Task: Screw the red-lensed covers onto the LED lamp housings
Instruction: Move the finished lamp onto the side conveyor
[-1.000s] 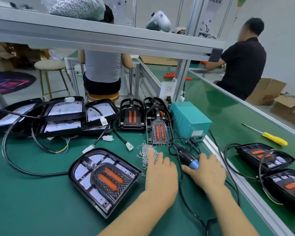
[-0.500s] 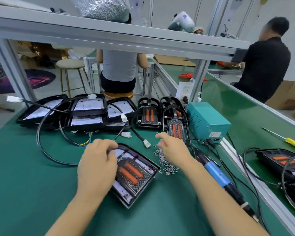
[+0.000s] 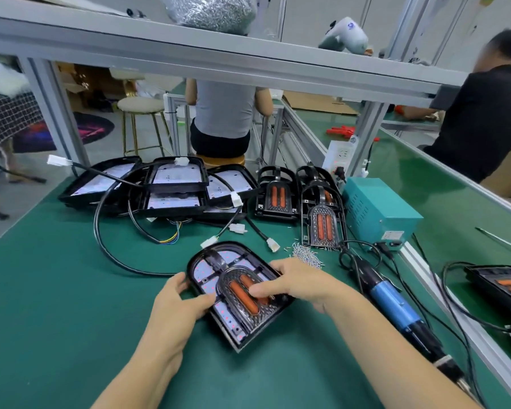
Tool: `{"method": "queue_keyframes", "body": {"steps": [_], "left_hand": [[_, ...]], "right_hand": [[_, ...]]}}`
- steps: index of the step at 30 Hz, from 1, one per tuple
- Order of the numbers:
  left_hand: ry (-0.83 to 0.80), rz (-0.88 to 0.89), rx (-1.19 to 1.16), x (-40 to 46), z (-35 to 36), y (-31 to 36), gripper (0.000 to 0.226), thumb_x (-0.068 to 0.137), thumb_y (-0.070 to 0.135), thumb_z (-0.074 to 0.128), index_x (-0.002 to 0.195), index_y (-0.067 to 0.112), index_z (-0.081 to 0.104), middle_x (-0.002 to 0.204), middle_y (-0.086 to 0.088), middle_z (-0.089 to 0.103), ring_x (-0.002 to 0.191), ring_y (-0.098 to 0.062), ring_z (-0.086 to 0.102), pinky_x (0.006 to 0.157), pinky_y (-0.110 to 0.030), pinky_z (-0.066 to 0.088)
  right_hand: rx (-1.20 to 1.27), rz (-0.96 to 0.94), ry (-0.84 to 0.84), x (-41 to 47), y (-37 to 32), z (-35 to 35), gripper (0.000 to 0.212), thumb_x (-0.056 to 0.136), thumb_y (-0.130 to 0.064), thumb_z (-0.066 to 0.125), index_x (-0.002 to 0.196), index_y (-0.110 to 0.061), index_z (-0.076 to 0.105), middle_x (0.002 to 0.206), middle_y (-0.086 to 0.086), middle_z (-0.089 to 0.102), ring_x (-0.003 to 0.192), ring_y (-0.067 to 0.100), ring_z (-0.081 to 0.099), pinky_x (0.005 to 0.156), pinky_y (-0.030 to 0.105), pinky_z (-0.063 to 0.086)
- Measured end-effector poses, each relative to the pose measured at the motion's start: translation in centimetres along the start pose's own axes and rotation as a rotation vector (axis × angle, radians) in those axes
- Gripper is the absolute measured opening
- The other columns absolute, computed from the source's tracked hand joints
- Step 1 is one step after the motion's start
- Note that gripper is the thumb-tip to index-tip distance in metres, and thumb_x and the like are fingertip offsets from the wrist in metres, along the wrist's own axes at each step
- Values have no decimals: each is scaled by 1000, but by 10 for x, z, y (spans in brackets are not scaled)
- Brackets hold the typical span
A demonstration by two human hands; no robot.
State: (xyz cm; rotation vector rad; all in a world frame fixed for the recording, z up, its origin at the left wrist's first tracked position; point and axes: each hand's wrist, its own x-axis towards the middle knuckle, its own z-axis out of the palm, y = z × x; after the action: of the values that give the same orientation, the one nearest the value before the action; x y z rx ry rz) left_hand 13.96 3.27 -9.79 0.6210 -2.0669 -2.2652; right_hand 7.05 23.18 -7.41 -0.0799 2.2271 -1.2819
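One green bench (image 3: 56, 290) carried everything, and most of the job looked undone. At its far edge lay a stack of open LED housings (image 3: 174, 190) with bare white boards and trailing cables, none yet covered. Beside them stood spare red-lensed covers (image 3: 275, 193), leaning near the teal power box (image 3: 378, 208). At the far right, two lamps (image 3: 505, 284) with covers on appeared finished, though they were partly cut off by the frame.

In the middle lay the lamp housing in hand (image 3: 219, 261), its red-lensed cover (image 3: 242, 296) seated on top but, by my judgement, not yet screwed. The left hand (image 3: 177, 302) gripped the housing's near-left edge, fingers curled round it. The right hand (image 3: 292, 284) held the right side, thumb pressing on the lens. The blue electric screwdriver (image 3: 393, 308) lay untouched just right of the right forearm, and a pile of loose screws (image 3: 306, 252) sat beyond the right hand.

Whether any screw already sat in the cover's holes could not be made out; the hands hid its right and lower corners.
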Motion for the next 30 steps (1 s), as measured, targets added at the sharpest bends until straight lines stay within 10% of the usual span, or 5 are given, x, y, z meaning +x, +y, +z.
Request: {"method": "queue_keyframes", "body": {"steps": [4, 11, 15, 19, 30], "left_hand": [[-40, 135, -42, -1, 0, 2, 54, 74, -22, 60, 103, 23, 63, 91, 14, 73, 75, -4, 69, 59, -11, 51], [-125, 329, 13, 11, -12, 16, 35, 86, -3, 62, 102, 28, 68, 99, 16, 73, 91, 1, 66, 78, -12, 49], [272, 424, 816, 47, -58, 23, 41, 86, 10, 62, 125, 20, 60, 130, 2, 58, 117, -21, 51, 99, -36, 37], [277, 329, 1363, 69, -98, 18, 54, 87, 12, 51, 138, 25, 46, 148, 6, 39, 141, -17, 21, 114, -47, 12], [243, 911, 1314, 54, -121, 32, 21, 91, 21, 51, 89, 20, 72, 78, 5, 56, 90, -15, 48, 93, -41, 20]], "right_hand": [[251, -112, -25, -8, 6, 8, 38, 72, -16, 82, 108, -14, 69, 101, 7, 75, 86, 18, 68, 84, 33, 56], [456, -230, 55, -14, 11, 17, 47, 74, -12, 80, 117, -12, 62, 109, 11, 72, 92, 18, 69, 80, 30, 56], [504, -288, 100, -16, 7, 9, 39, 75, -8, 78, 111, -15, 64, 98, 4, 75, 83, 14, 71, 73, 27, 56], [568, -312, 89, -19, 0, -3, 46, 67, -20, 79, 110, -12, 64, 99, 10, 74, 78, 19, 71, 70, 31, 57], [519, -299, 210, -27, -15, -20, 48, 64, -28, 81, 108, -16, 67, 102, 8, 75, 90, 23, 72, 97, 45, 50]]}}
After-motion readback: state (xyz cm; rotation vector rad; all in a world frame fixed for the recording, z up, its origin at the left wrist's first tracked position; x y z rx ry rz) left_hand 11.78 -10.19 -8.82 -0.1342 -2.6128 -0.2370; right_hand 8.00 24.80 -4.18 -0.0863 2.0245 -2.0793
